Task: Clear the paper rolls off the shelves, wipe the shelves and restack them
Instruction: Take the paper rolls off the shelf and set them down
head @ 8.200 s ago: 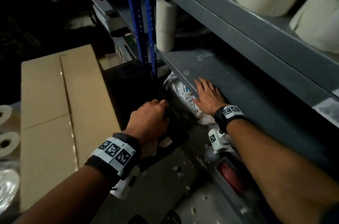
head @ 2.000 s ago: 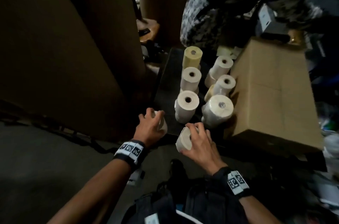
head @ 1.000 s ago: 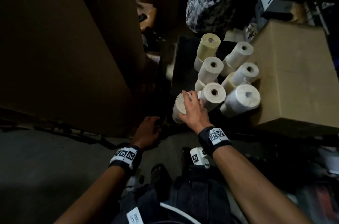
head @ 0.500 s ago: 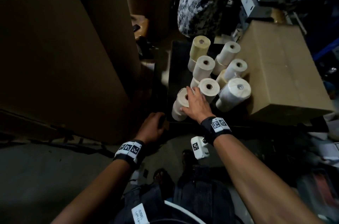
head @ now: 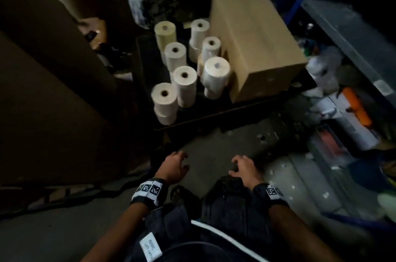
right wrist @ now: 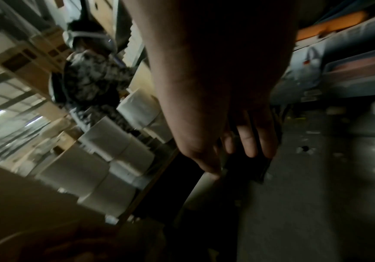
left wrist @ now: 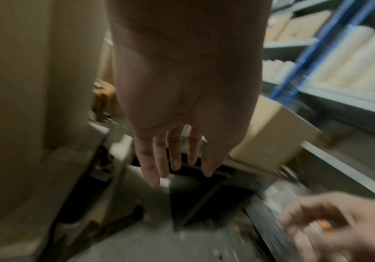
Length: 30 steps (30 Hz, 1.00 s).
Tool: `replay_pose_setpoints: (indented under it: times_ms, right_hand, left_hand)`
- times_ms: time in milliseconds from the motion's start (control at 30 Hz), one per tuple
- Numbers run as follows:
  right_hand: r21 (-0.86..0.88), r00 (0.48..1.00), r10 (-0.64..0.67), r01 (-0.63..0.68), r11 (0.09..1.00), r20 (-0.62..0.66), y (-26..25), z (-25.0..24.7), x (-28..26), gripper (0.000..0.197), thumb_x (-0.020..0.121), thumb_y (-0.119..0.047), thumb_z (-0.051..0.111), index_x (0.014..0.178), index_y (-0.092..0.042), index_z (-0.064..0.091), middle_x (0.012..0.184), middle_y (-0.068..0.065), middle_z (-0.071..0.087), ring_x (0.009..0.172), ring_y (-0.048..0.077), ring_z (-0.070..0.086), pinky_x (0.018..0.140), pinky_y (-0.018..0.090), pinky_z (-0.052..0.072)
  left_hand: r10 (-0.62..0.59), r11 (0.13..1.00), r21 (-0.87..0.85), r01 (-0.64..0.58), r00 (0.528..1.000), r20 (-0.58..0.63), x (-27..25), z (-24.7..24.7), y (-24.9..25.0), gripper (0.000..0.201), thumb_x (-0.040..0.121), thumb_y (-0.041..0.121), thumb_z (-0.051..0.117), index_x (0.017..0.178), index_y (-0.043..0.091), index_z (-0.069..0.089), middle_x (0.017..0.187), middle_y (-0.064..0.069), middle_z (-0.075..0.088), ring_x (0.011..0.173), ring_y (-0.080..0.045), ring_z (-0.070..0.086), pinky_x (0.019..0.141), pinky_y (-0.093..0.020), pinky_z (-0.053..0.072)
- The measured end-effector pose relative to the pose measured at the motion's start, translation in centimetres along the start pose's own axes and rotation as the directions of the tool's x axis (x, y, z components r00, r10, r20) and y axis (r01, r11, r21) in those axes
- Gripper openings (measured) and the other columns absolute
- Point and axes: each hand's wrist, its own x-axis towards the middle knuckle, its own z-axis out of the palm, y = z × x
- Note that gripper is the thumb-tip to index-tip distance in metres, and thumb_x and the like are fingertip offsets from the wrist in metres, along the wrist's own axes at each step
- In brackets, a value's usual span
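Several cream paper rolls [head: 185, 81] stand in short stacks on a dark low platform [head: 214, 111] on the floor, seen again as stacked rolls [right wrist: 105, 159] in the right wrist view. My left hand [head: 174, 165] hangs empty over the grey floor, well short of the rolls, its fingers [left wrist: 173, 159] straight and spread. My right hand [head: 243, 166] is level with it, empty too, with relaxed fingers [right wrist: 249, 141]. The grey metal shelf [head: 347, 34] with blue uprights runs along the right.
A cardboard box [head: 255, 43] sits on the platform right of the rolls. Large brown cartons [head: 53, 90] wall off the left. Bags, a plastic bin and an orange item [head: 356, 107] clutter the floor under the shelf. More rolls [left wrist: 350, 62] fill upper shelves.
My right hand let go of the nearest roll, which now stands on the front stack, and pulled back. The left hand also drew back from the platform. The view swung toward the shelf.
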Motion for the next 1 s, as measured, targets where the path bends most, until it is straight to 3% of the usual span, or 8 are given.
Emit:
replay_pose_setpoints:
  times_ms: [100, 300, 467, 567, 733, 1000]
  right_hand:
    - [0.073, 0.996, 0.053, -0.048, 0.996, -0.066, 4.1, -1.1, -0.5, 0.038, 0.091, -0.029, 0.078, 0.123, -0.019, 0.060, 0.129, 0.007, 0.054, 0.127, 0.029, 0.053, 0.101, 0.038, 0.049]
    - [0.234, 0.983, 0.110, -0.074, 0.970, -0.147, 13.6, -4.4, -2.5, 0.039, 0.091, -0.030, 0.077, 0.125, -0.024, 0.059, 0.139, 0.009, 0.054, 0.135, 0.027, 0.049, 0.106, 0.041, 0.048]
    - [0.288, 0.975, 0.154, -0.104, 0.952, -0.159, 23.3, -5.9, -4.8, 0.042, 0.089, -0.034, 0.077, 0.125, -0.024, 0.059, 0.124, 0.003, 0.061, 0.122, 0.025, 0.057, 0.102, 0.038, 0.048]
    - [0.317, 0.974, 0.183, -0.133, 0.939, -0.133, 28.1, -7.1, -5.7, 0.045, 0.087, -0.031, 0.079, 0.127, -0.021, 0.059, 0.125, 0.005, 0.063, 0.121, 0.025, 0.059, 0.102, 0.039, 0.050]
    - [0.381, 0.962, 0.228, -0.156, 0.911, -0.152, 33.6, -10.9, -5.1, 0.043, 0.085, -0.026, 0.078, 0.124, -0.021, 0.060, 0.121, 0.006, 0.065, 0.117, 0.027, 0.061, 0.100, 0.039, 0.051]
    - [0.456, 0.900, 0.399, -0.285, 0.843, -0.175, 40.4, -15.8, -0.7, 0.042, 0.088, -0.026, 0.077, 0.126, -0.021, 0.059, 0.122, 0.003, 0.064, 0.115, 0.024, 0.061, 0.098, 0.038, 0.052]
  left_hand:
    - [0.058, 0.998, 0.038, -0.059, 0.998, 0.038, 0.9, 1.9, 3.6, 0.047, 0.094, 0.030, 0.073, 0.136, 0.013, 0.061, 0.126, -0.012, 0.064, 0.108, -0.030, 0.065, 0.099, -0.034, 0.051]
    - [0.143, 0.984, 0.097, -0.148, 0.988, 0.060, 4.4, 4.8, 12.9, 0.045, 0.094, 0.028, 0.074, 0.134, 0.011, 0.063, 0.124, -0.011, 0.069, 0.114, -0.028, 0.067, 0.097, -0.032, 0.050]
    - [0.192, 0.970, 0.125, -0.206, 0.975, 0.114, 6.8, 11.0, 20.9, 0.041, 0.095, 0.028, 0.074, 0.132, 0.013, 0.065, 0.120, -0.008, 0.071, 0.108, -0.026, 0.069, 0.090, -0.028, 0.050]
    - [0.242, 0.951, 0.148, -0.272, 0.951, 0.193, 8.2, 14.7, 25.4, 0.040, 0.096, 0.028, 0.072, 0.132, 0.014, 0.064, 0.120, -0.008, 0.071, 0.107, -0.025, 0.069, 0.086, -0.024, 0.045]
    - [0.317, 0.924, 0.126, -0.360, 0.909, 0.272, 12.1, 17.2, 32.9, 0.040, 0.096, 0.028, 0.072, 0.133, 0.014, 0.064, 0.120, -0.006, 0.071, 0.105, -0.023, 0.070, 0.086, -0.024, 0.046]
    - [0.330, 0.907, 0.122, -0.403, 0.860, 0.389, 21.8, 21.9, 39.3, 0.038, 0.095, 0.026, 0.073, 0.131, 0.017, 0.065, 0.116, -0.004, 0.072, 0.098, -0.024, 0.070, 0.085, -0.022, 0.048]
